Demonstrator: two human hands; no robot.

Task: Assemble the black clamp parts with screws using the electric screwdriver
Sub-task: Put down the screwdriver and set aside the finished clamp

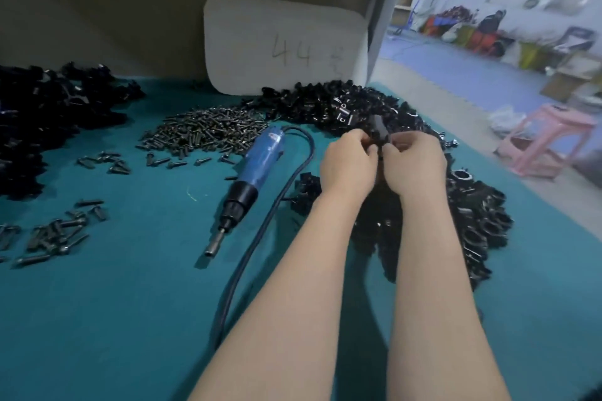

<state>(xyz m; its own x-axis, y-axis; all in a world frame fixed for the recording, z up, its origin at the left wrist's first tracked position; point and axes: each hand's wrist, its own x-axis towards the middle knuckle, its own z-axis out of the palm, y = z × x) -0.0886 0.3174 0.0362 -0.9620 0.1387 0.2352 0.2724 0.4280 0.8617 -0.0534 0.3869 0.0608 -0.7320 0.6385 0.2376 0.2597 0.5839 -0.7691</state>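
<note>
Head view showed the left hand [348, 166] and right hand [415, 166] together pinching one black clamp part [379, 132] above the clamp pile [472, 215] by the desk's [130, 303] right edge. To their left the electric screwdriver [257, 166] lay ungripped, with the screws [208, 130] heaped behind it.

Open mat [114, 319] (near left) — screwdriver [257, 163] alongside

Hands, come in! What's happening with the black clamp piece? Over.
Left hand and right hand both pinch one black clamp part. Electric screwdriver lies untouched beside them. Nothing in the way.
</note>
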